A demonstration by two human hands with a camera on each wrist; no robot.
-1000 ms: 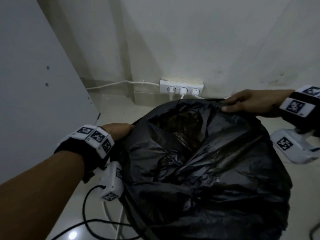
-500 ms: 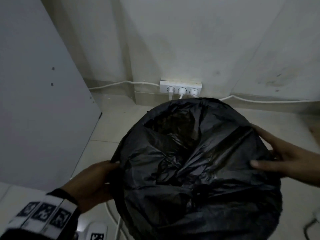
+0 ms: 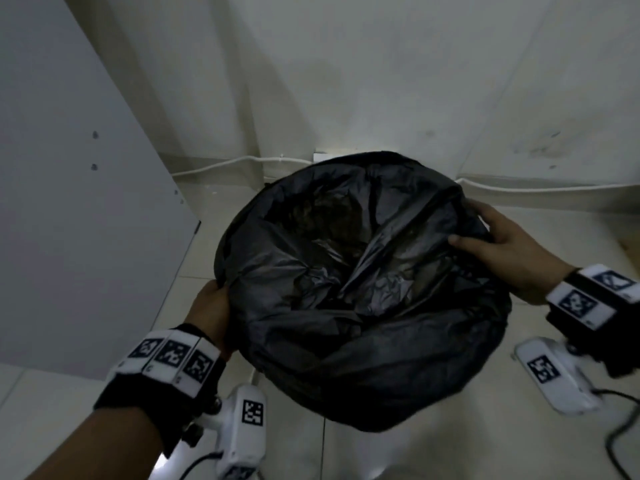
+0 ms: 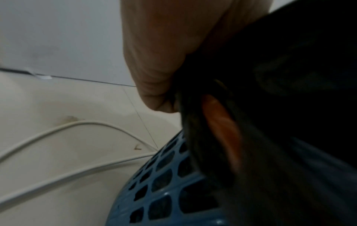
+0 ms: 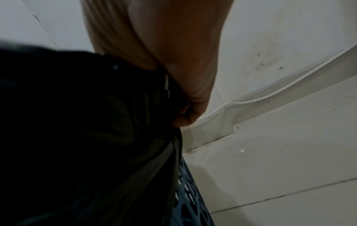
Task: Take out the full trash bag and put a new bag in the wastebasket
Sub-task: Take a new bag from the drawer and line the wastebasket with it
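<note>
Now | left hand point(image 3: 211, 308) grips trash bag point(image 3: 363, 289) rim | right hand point(image 3: 509, 247) pinches opposite rim

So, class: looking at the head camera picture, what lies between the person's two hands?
In the head view, only the black trash bag lies between the left hand and the right hand; each hand grips the bag's edge at the rim on its own side.

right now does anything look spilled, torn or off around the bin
Nothing spilled or torn shows. The black trash bag sits crumpled over the blue wastebasket, both hands gripping its edge. Only oddity: white cables trailing loose on the floor beside it.
</note>
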